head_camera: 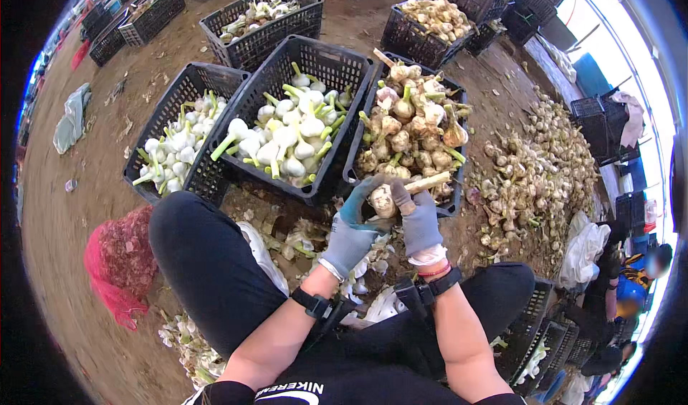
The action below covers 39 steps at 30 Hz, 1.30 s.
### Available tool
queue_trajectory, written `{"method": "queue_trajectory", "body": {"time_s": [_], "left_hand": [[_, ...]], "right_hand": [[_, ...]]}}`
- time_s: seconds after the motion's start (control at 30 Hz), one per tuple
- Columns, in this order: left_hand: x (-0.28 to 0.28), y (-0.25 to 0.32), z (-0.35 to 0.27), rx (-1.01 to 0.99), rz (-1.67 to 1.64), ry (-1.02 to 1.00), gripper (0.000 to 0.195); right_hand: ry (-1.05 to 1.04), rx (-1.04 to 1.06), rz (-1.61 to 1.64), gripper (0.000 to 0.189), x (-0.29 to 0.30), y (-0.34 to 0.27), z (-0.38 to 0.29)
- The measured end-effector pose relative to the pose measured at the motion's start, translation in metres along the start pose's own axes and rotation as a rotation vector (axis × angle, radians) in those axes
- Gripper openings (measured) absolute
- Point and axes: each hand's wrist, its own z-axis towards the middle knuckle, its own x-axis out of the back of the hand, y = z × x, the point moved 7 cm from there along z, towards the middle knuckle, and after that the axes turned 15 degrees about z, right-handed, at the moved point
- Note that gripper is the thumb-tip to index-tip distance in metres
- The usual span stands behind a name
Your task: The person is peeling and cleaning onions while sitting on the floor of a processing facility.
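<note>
Both my hands wear grey gloves with darker palms. My left hand [352,230] grips a garlic bulb [382,201] from its left side. On the right, my right hand [420,217] holds the same bulb near the base of its thick, pale cut stem [428,182], which points up to the right. Just beyond my hands stands a black plastic crate [457,194] heaped with brownish unpeeled garlic [411,120]. Left of it, another black crate [258,182] holds clean white garlic bulbs with green stems [293,131]. A smaller-looking crate [137,163] farther left also holds white garlic [180,152].
Garlic skins [301,238] litter the dirt floor between my legs. A red mesh bag [121,260] lies by my left knee. To the right spreads a large pile of loose garlic [543,168], with a white plastic bag [583,252] nearby. More crates [263,28] stand ahead; people [634,286] sit at far right.
</note>
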Motion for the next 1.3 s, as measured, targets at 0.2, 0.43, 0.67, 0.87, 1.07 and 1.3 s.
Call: {"method": "queue_trajectory", "body": {"time_s": [0.2, 0.43, 0.67, 0.87, 1.07, 1.3], "left_hand": [[0.003, 0.010, -0.004, -0.110, 0.127, 0.017, 0.074], [0.005, 0.014, -0.004, 0.122, -0.178, 0.012, 0.069], [0.008, 0.013, -0.005, -0.140, 0.268, 0.019, 0.077], [0.011, 0.016, -0.002, 0.058, -0.003, -0.004, 0.070], [0.012, -0.029, -0.013, 0.404, -0.624, -0.124, 0.036], [0.001, -0.006, -0.010, 0.350, -0.650, -0.127, 0.050]], "right_hand": [[-0.125, -0.042, 0.213, 0.031, -0.012, -0.017, -0.012], [-0.205, -0.043, 0.186, 0.034, -0.009, -0.015, -0.011], [-0.158, -0.006, 0.077, 0.035, -0.009, -0.013, -0.015], [-0.161, 0.074, 0.114, 0.032, -0.008, -0.008, -0.011], [-0.254, -0.007, 0.135, 0.031, -0.026, -0.014, -0.016], [-0.300, 0.045, 0.000, 0.031, -0.010, -0.003, -0.008]]}}
